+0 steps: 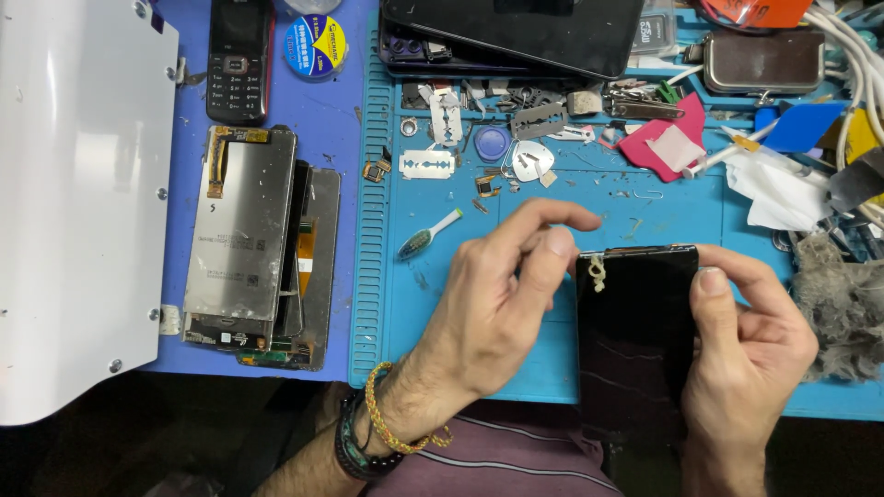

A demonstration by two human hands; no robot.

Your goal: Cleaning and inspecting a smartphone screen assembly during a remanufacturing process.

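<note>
Black screen panel (635, 336) sits low-centre over the blue surface (460, 313), long axis running 12–6 o'clock, top edge toward 12. Right hand (750, 354) grips the panel's R edge, thumb on the upper R corner. Left hand (497, 308) lies at 9 o'clock of the panel, thumb and forefinger pinched at the top-L corner, just beside a pale glue residue strip (598, 272). L hand is nearer the strip; R hand only steadies. A toothbrush (429, 233) lies at 10 o'clock of L hand, apart.
</note>
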